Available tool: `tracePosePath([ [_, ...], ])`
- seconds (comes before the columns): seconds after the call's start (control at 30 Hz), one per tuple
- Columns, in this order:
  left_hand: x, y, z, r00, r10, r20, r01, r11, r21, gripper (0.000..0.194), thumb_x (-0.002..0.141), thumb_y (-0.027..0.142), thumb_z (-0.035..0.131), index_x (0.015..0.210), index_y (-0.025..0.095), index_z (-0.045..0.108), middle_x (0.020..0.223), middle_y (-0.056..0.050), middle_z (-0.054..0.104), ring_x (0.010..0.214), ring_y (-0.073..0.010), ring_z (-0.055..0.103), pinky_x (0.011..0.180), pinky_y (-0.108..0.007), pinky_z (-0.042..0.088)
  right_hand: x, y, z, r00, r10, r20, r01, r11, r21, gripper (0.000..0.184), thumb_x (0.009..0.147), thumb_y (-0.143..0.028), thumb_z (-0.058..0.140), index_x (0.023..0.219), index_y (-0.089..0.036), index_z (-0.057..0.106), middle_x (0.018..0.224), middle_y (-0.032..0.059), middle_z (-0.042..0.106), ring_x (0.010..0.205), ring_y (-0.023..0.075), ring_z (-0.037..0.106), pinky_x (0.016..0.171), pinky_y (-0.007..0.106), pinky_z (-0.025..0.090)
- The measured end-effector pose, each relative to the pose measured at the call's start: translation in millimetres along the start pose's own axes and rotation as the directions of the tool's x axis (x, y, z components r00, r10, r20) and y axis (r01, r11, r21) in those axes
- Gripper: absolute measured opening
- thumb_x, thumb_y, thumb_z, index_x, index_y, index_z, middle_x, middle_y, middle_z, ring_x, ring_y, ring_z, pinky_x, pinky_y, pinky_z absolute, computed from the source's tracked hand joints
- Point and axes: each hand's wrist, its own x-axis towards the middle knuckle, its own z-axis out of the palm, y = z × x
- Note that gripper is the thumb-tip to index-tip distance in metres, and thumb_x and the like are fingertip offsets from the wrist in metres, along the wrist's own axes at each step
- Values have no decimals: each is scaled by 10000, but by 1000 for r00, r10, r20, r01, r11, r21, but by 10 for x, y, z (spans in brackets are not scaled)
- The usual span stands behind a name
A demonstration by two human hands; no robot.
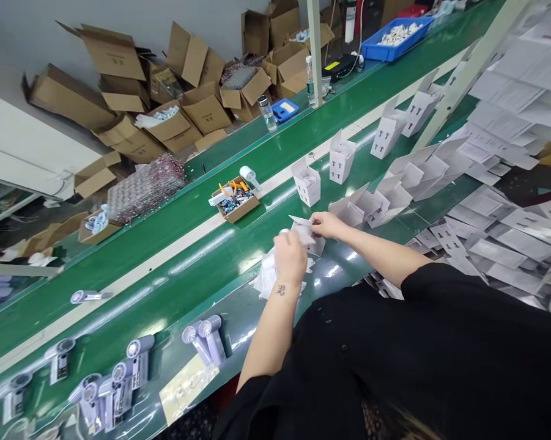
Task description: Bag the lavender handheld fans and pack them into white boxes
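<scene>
Both my hands work over the green conveyor belt [174,287]. My left hand [290,256] is closed on a small white packet or box, just above a crumpled pile of white plastic bags [266,276]. My right hand [326,225] pinches the flap of a white folded carton [308,233] that both hands seem to share. Several small lavender handheld fans [207,340] lie on the belt to my left.
Open white cartons [342,160] stand along the belt ahead. Flat white carton blanks [499,244] are stacked on my right. A small cardboard box with tools [235,199], water bottles [268,113], a blue bin [397,35] and heaped brown cardboard boxes [165,104] lie beyond the belt.
</scene>
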Motion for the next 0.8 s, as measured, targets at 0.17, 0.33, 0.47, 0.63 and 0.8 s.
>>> tracePosePath([
  [0.17,142,70,66,934,168,315,-133,983,-128,424,841,336,553,1211,160,441,1095,-137,566,1014,-273,499,839,-393,427,-63,-48,-64,996,-91,3,91,987,-129,136,705,-131,580,825,-182,615,637,-46,580,622,98,505,553,178,341],
  [0.33,-100,90,267,880,260,399,-248,965,-81,266,843,278,569,1087,173,578,1082,-147,606,1153,-316,449,940,-464,362,-103,-180,-110,989,-144,47,151,934,-324,167,819,-197,494,909,-196,634,760,8,651,676,130,554,580,205,356],
  [0.47,-399,-34,224,974,165,157,-112,947,-302,298,873,325,513,1137,211,594,1041,-129,632,1032,-261,550,917,-407,403,129,-527,-129,973,-203,107,230,858,-459,169,794,-130,507,865,-186,650,776,28,666,722,154,584,608,212,386],
  [0.63,-1062,-1171,-158,827,-558,-70,515,801,-306,246,875,340,468,981,207,646,986,-106,664,965,-229,597,909,-361,417,915,-1064,-144,971,-158,180,223,871,-437,145,668,-82,689,802,-129,662,757,50,657,757,173,609,727,247,461],
  [0.8,-1939,-2275,-416,255,-966,42,962,258,87,274,834,339,489,964,132,613,1021,-219,638,995,-323,601,826,-434,436,1621,-1209,5,929,-30,369,114,971,-208,249,745,-55,617,991,-91,640,793,39,659,646,89,591,724,307,510],
])
